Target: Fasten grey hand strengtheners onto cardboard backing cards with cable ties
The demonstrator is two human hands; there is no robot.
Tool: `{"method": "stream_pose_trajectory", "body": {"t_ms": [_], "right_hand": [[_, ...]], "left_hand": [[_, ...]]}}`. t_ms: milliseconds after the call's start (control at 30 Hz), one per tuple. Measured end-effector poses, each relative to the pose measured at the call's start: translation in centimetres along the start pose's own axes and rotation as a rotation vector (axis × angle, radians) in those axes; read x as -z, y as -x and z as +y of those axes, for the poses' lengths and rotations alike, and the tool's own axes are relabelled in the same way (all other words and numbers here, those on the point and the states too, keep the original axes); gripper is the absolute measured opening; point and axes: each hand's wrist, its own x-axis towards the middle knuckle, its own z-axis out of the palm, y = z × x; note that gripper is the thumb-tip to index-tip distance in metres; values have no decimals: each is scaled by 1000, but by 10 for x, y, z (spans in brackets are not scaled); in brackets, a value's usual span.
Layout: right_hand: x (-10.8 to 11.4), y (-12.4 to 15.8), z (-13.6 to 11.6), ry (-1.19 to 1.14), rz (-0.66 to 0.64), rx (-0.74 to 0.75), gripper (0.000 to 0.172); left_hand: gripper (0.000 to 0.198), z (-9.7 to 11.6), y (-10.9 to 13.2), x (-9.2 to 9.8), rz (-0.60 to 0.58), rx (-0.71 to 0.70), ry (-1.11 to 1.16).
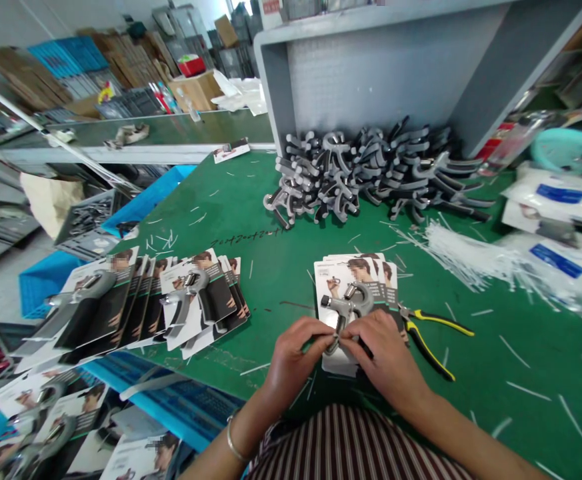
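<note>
A grey hand grip strengthener [363, 300] with a metal spring lies on a stack of printed cards [323, 283] in front of me. My left hand [301, 343] is closed in a pinch at the strengthener's lower handle. My right hand [383, 353] pinches at the same spot from the other side, fingertips almost touching. Whatever is between the fingertips is too small to make out. Just right of the cards lie cutting pliers [428, 337] with yellow and black handles, jaws apart.
A heap of grip strengtheners [341, 173] spills from a grey bin [371, 80] tipped on its side. White cable ties [465, 257] lie by plastic bags [561, 260] at right. Carded strengtheners [198, 300] stand in rows at left, above a blue crate [171, 400]. Tie offcuts are scattered over the green table [281, 287].
</note>
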Motion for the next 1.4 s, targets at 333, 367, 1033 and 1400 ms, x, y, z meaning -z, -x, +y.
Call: {"method": "stream_pose_trajectory", "body": {"t_ms": [333, 367, 1033, 1400], "right_hand": [[10, 0, -2, 54, -38, 63, 12], [10, 0, -2, 66, -41, 59, 13], [9, 0, -7, -37, -46, 59, 9], [14, 4, -7, -16, -98, 107, 8]], "left_hand": [[10, -1, -1, -1, -51, 236, 187], [11, -1, 0, -1, -52, 256, 206], [17, 23, -1, 13, -273, -128, -365], [20, 41, -5, 17, -332, -157, -402]]}}
